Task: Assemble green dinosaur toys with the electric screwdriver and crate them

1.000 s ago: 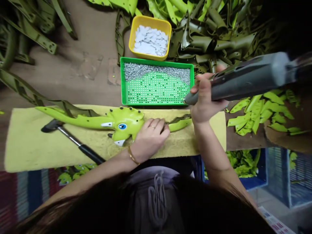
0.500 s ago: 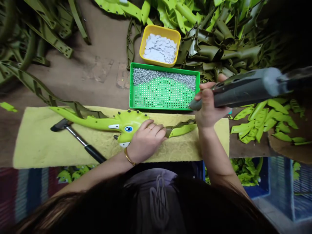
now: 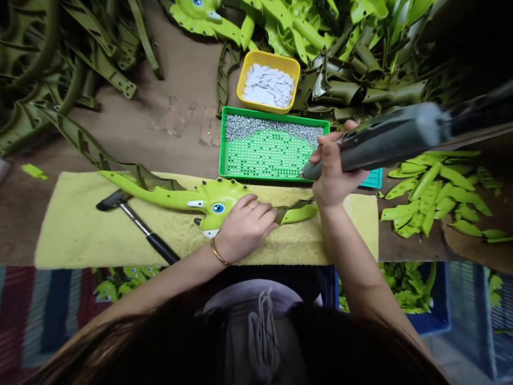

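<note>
My left hand (image 3: 246,222) is closed over a lime-green plastic toy bow with a dinosaur head (image 3: 222,200), which lies on a yellow cloth (image 3: 100,235). Blue eye, white horn and dark-tipped frill show to the left of my fingers; the part under my palm is hidden. My right hand (image 3: 334,171) is wrapped around a grey electric screwdriver (image 3: 385,141), its tip pointing left above the near right corner of a green perforated tray (image 3: 260,160). Small silver screws (image 3: 272,127) are heaped along that tray's far side.
A hammer (image 3: 140,227) lies on the cloth at left. Behind the tray stands a yellow tub (image 3: 268,83) of white pieces. Olive parts (image 3: 100,48) pile up at far left; green pieces (image 3: 428,192) lie at right. Blue crates (image 3: 438,299) stand below the table edge.
The view has shifted slightly, so the table things appear a little further right. The screwdriver has moved slightly left relative to the tray. My left hand stays on the toy bow.
</note>
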`<state>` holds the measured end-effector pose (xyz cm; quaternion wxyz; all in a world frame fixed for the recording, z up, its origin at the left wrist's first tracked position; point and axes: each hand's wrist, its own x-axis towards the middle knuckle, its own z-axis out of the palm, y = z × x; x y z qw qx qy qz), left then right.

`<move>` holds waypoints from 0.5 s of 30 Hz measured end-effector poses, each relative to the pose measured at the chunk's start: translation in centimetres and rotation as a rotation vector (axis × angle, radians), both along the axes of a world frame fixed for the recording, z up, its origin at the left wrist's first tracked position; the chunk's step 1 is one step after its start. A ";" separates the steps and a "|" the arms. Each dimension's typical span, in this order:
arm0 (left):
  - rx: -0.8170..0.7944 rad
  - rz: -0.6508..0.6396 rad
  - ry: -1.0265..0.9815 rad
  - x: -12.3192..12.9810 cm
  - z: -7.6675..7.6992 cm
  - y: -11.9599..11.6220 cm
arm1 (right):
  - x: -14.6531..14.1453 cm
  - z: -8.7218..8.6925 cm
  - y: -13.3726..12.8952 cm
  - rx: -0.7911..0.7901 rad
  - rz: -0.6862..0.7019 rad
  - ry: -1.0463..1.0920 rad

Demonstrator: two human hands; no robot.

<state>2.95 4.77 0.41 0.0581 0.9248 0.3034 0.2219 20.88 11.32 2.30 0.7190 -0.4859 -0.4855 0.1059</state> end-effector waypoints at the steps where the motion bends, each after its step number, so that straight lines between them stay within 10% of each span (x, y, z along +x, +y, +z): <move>1: -0.006 0.002 0.003 0.0 0.1 0.0 | 0.0 -0.5 0.2 -0.019 0.021 0.028; 7: -0.067 -0.006 -0.006 -0.1 0.2 0.0 | 0.1 -1.5 0.4 -0.017 0.057 0.087; 15: -0.063 0.004 0.003 0.0 -0.1 0.1 | 0.2 3.7 -2.5 0.170 0.148 0.046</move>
